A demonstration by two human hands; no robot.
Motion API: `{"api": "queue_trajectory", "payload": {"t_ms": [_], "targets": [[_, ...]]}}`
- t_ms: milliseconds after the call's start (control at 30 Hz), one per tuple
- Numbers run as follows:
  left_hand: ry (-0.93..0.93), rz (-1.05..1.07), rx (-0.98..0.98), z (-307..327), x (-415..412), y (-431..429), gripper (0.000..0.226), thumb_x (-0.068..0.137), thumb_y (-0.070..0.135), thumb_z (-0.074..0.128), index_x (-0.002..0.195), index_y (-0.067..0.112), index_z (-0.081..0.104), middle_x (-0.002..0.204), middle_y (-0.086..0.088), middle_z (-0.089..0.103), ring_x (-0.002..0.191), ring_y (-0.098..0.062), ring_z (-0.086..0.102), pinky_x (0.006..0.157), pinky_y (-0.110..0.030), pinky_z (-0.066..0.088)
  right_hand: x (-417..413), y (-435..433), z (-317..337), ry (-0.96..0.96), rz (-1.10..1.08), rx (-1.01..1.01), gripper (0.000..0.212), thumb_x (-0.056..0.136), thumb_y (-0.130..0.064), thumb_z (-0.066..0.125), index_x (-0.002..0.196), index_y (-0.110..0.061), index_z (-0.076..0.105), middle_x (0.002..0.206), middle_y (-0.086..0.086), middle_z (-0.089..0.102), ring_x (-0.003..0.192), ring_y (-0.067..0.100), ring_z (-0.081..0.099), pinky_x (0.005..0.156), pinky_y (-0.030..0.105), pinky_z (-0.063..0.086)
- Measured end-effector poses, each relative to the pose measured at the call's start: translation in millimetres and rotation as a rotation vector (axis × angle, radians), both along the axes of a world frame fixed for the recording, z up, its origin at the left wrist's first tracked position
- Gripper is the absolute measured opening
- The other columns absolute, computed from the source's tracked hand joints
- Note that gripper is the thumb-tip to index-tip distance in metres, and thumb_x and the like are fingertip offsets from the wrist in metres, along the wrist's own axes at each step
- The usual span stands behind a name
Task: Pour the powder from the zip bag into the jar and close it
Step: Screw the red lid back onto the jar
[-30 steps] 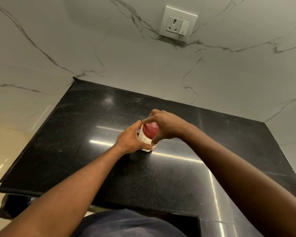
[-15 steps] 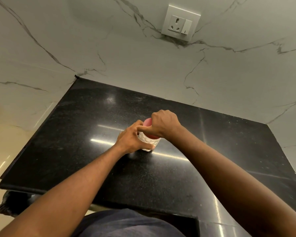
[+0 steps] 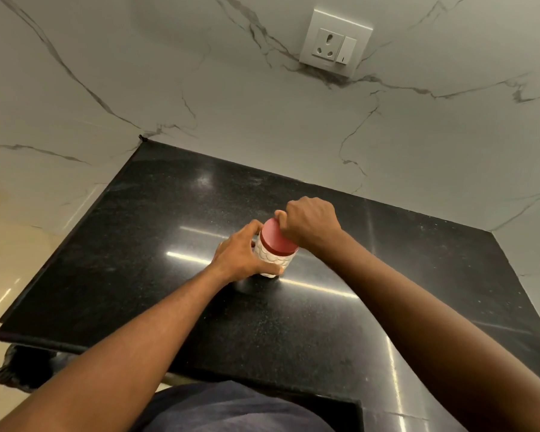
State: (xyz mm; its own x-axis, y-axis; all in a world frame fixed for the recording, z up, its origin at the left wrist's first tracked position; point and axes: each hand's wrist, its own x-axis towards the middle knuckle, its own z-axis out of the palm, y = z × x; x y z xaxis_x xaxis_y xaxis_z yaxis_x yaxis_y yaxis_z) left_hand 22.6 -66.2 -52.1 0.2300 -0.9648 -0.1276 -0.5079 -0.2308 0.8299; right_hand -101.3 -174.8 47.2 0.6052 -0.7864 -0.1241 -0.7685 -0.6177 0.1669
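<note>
item: jar (image 3: 273,260), white, scale-patterned, upright on the black counter (image 3: 144,275) near its middle, red lid (image 3: 275,236) seated on top and tipped slightly toward the camera. left hand (image 3: 242,255) curled around the jar body from the left, thumb across the lower front; right hand (image 3: 310,224) closed in a fist-like grip on the lid's far right edge, where half a second ago it covered most of the lid and now leaves the red top largely exposed. wall socket (image 3: 335,45) on the marble wall (image 3: 200,88) behind; left hand's hold on the jar unchanged from the earlier frame.
</note>
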Motion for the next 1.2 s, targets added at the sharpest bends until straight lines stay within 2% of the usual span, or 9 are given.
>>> {"api": "queue_trajectory", "payload": {"t_ms": [167, 300, 467, 567, 700, 833, 967, 1133, 1200], "targets": [[-0.015, -0.014, -0.020, 2, -1, 1, 0.086, 0.050, 0.067, 0.092, 0.120, 0.047, 0.047, 0.125, 0.016, 0.068, 0.114, -0.015, 0.066, 0.096, -0.053, 0.057, -10, 7, 17, 0.076, 0.304, 0.537, 0.071, 0.081, -0.025, 0.078, 0.144, -0.045, 0.053, 0.163, 0.003, 0.038, 0.142, 0.027, 0.044, 0.103, 0.041, 0.045], [-0.017, -0.002, -0.021, 3, -2, 2, 0.086, 0.052, 0.064, 0.093, 0.122, 0.047, 0.046, 0.125, 0.015, 0.069, 0.111, -0.013, 0.066, 0.096, -0.053, 0.057, -4, 5, 4, -0.044, 0.135, 0.093, 0.049, 0.091, -0.064, 0.057, 0.108, -0.022, 0.075, 0.095, 0.004, 0.074, 0.085, 0.024, 0.069, 0.064, 0.030, 0.049], [-0.004, -0.015, 0.006, 6, -2, 1, 0.085, 0.052, 0.064, 0.093, 0.120, 0.043, 0.047, 0.124, 0.014, 0.069, 0.111, -0.016, 0.068, 0.097, -0.053, 0.057, -14, 2, -16, -0.107, -0.030, -0.143, 0.058, 0.104, -0.053, 0.041, 0.057, -0.018, 0.048, 0.053, -0.002, 0.048, 0.050, 0.017, 0.051, 0.047, 0.023, 0.029], [0.002, -0.020, 0.007, 8, -1, 1, 0.086, 0.053, 0.062, 0.093, 0.123, 0.042, 0.047, 0.127, 0.012, 0.068, 0.114, -0.018, 0.067, 0.099, -0.054, 0.056, -32, -5, -15, -0.224, 0.116, 0.103, 0.037, 0.094, -0.048, 0.050, 0.110, -0.021, 0.069, 0.103, 0.005, 0.066, 0.094, 0.022, 0.062, 0.069, 0.031, 0.049], [-0.005, -0.016, -0.013, 8, -2, 2, 0.085, 0.050, 0.064, 0.093, 0.120, 0.047, 0.048, 0.120, 0.017, 0.068, 0.109, -0.016, 0.068, 0.094, -0.051, 0.059, -36, 2, -6, -0.147, 0.317, 0.507, 0.080, 0.078, -0.040, 0.072, 0.151, -0.044, 0.042, 0.157, 0.003, 0.039, 0.132, 0.023, 0.045, 0.100, 0.040, 0.049], [-0.016, -0.031, 0.004, 9, -3, 1, 0.085, 0.050, 0.064, 0.094, 0.118, 0.047, 0.047, 0.120, 0.017, 0.068, 0.111, -0.017, 0.067, 0.094, -0.049, 0.058, -14, 4, -6, -0.088, 0.168, 0.054, 0.065, 0.081, -0.078, 0.059, 0.111, -0.022, 0.073, 0.094, 0.002, 0.073, 0.080, 0.022, 0.069, 0.063, 0.032, 0.054], [-0.013, -0.030, 0.005, 9, -4, 1, 0.095, 0.049, 0.066, 0.093, 0.129, 0.048, 0.045, 0.127, 0.016, 0.067, 0.115, -0.016, 0.066, 0.098, -0.048, 0.057, -2, 3, -10, -0.033, 0.007, -0.146, 0.078, 0.094, -0.081, 0.032, 0.061, -0.014, 0.055, 0.055, 0.001, 0.052, 0.048, 0.018, 0.051, 0.047, 0.026, 0.036], [-0.029, -0.031, -0.012, 7, -3, 1, 0.090, 0.049, 0.065, 0.094, 0.124, 0.047, 0.046, 0.125, 0.014, 0.068, 0.113, -0.018, 0.067, 0.094, -0.048, 0.059, -22, -3, -3, -0.025, 0.292, 0.447, 0.069, 0.083, -0.054, 0.070, 0.147, -0.039, 0.048, 0.154, 0.004, 0.046, 0.127, 0.026, 0.053, 0.093, 0.037, 0.047], [-0.042, -0.022, -0.021, 6, -3, 1, 0.083, 0.048, 0.068, 0.093, 0.115, 0.047, 0.047, 0.118, 0.015, 0.069, 0.107, -0.016, 0.068, 0.089, -0.047, 0.061, -26, 1, -3, -0.001, 0.367, 0.400, 0.081, 0.076, -0.041, 0.078, 0.150, -0.044, 0.045, 0.156, 0.002, 0.044, 0.129, 0.026, 0.052, 0.095, 0.038, 0.049]]}}
